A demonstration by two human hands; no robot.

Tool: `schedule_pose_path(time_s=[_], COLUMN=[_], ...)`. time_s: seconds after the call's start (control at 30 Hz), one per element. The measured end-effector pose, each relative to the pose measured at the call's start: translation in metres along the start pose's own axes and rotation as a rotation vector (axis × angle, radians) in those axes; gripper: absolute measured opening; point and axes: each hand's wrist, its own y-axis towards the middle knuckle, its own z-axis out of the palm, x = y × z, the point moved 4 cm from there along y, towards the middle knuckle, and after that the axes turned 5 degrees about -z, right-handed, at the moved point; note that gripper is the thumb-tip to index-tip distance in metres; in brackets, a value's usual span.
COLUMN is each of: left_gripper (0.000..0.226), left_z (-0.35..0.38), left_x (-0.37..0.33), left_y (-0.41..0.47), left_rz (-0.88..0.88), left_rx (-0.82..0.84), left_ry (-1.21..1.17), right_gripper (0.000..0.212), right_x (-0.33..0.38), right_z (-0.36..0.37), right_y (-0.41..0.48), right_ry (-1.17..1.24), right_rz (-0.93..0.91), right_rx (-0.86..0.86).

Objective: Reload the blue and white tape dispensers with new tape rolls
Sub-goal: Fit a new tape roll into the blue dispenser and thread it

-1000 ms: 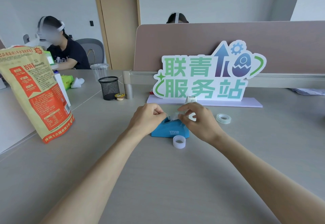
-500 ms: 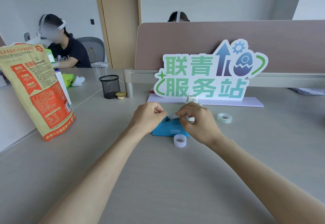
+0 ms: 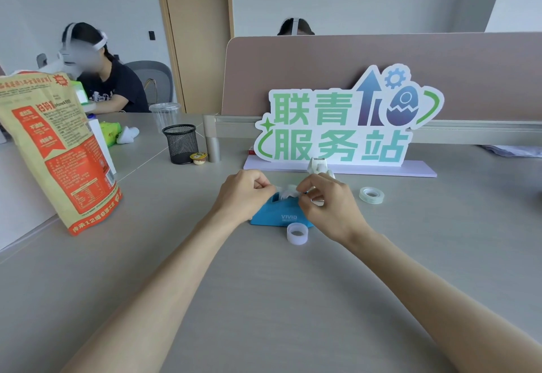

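Note:
The blue tape dispenser (image 3: 278,213) sits on the grey desk in front of me, marked VIVID. My left hand (image 3: 244,193) and my right hand (image 3: 328,201) hover just above it, pinching a crumpled bit of clear tape (image 3: 288,190) between their fingertips. The white dispenser (image 3: 318,165) stands behind my right hand, partly hidden. One empty tape core (image 3: 297,233) lies just in front of the blue dispenser. A clear tape roll (image 3: 371,195) lies flat to the right.
A colourful sign on a lilac base (image 3: 346,126) stands behind the dispensers. A black mesh cup (image 3: 180,144) and a small yellow tub (image 3: 198,158) sit back left. A tall orange bag (image 3: 55,150) stands at the left. Two people sit beyond.
My hands stayed over the blue dispenser; the fingertips shifted slightly while working the tape piece between them. The view rose a little.

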Motion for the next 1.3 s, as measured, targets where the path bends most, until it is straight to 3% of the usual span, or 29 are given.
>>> schedule_pose_path(time_s=[0.17,0.37,0.87,1.3], left_gripper=[0.01,0.014,0.011,0.015], left_z=[-0.004,-0.006,-0.034,-0.046], left_x=[0.002,0.006,0.039,0.064], left_y=[0.001,0.004,0.019,0.029], left_rz=[0.0,-0.028,-0.112,-0.178], left_rx=[0.024,0.072,0.021,0.056], left_ry=[-0.042,-0.102,-0.171,-0.065], right_gripper=[0.017,0.025,0.049,0.056], right_x=[-0.003,-0.01,-0.01,-0.013], right_z=[-0.001,0.012,0.021,0.023], right_y=[0.003,-0.006,-0.012,-0.011], right_ry=[-0.06,-0.016,-0.042,-0.024], right_rz=[-0.046,-0.014,-0.039,-0.018], right_rx=[0.031,-0.054,0.068,0.098])
